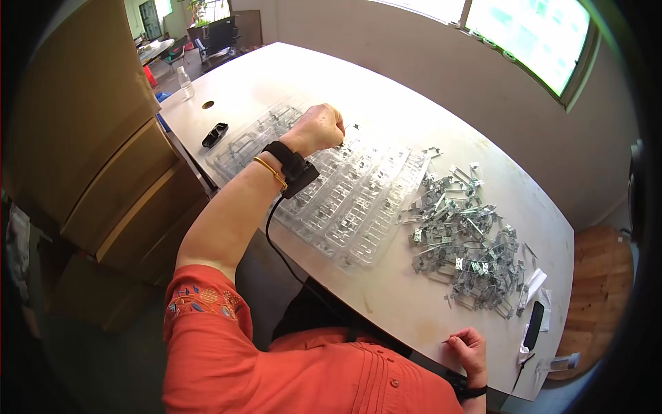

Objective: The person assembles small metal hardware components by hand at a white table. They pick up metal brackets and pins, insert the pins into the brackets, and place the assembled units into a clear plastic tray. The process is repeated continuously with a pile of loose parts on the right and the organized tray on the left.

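Head view: clear compartmented tray (345,200) (part-filled)

Single view, head-worn fisheye, left of a side-by-side pair. It looks steeply down from above the person's shoulder onto the desk (386,297), close enough that the orange sleeve (207,303) fills the lower frame. Faces forward toward the wall and window (545,34). Straight edges bow near the rim; dark vignette rings the corners.
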A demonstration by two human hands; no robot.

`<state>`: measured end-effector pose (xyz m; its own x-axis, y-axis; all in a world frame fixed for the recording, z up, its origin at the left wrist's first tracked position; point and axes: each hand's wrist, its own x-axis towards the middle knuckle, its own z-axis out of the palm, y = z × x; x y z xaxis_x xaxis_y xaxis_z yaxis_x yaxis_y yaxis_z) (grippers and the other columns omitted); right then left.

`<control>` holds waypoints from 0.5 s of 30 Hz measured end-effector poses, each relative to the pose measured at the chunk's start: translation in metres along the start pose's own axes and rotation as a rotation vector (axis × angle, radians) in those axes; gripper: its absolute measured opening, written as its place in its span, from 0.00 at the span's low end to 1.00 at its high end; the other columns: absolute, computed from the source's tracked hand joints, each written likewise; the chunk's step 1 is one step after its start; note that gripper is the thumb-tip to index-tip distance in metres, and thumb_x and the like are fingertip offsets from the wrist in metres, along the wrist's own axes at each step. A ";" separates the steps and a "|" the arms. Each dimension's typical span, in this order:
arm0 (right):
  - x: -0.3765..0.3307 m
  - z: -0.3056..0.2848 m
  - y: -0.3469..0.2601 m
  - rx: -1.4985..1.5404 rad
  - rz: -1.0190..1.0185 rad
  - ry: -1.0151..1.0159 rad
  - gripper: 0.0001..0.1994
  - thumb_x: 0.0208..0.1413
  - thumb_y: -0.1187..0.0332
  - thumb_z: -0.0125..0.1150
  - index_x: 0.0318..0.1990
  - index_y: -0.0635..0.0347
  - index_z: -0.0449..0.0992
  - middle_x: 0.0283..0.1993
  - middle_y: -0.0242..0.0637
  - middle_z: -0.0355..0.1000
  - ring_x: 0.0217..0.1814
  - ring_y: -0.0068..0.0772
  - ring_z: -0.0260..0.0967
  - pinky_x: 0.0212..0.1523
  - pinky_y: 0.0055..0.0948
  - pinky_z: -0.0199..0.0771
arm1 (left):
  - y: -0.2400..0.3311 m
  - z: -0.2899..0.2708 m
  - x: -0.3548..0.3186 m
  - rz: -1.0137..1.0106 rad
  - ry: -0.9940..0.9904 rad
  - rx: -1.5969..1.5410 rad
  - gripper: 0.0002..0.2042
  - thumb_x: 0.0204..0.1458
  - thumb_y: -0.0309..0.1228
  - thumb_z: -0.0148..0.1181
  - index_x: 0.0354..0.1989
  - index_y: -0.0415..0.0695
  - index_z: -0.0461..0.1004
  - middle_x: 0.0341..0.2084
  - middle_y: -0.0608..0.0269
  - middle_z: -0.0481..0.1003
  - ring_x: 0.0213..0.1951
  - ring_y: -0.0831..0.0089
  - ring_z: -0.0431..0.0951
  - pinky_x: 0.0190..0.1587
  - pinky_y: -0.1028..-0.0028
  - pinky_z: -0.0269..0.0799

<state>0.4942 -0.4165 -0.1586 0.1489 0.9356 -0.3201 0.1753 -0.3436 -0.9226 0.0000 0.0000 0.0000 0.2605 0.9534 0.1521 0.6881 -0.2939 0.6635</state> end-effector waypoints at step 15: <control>0.005 0.000 0.002 0.086 0.036 0.046 0.03 0.68 0.76 0.71 0.45 0.63 0.81 0.37 0.35 0.85 0.32 0.22 0.82 0.33 0.23 0.82 | -0.001 0.018 0.026 -0.095 -0.066 0.021 0.09 0.47 0.18 0.60 0.31 0.37 0.88 0.23 0.53 0.84 0.25 0.69 0.84 0.30 0.67 0.81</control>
<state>0.4957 -0.4127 -0.1624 0.1989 0.9172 -0.3452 0.0851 -0.3671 -0.9263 0.0187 0.0234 -0.0099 0.2373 0.9706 0.0401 0.7258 -0.2046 0.6568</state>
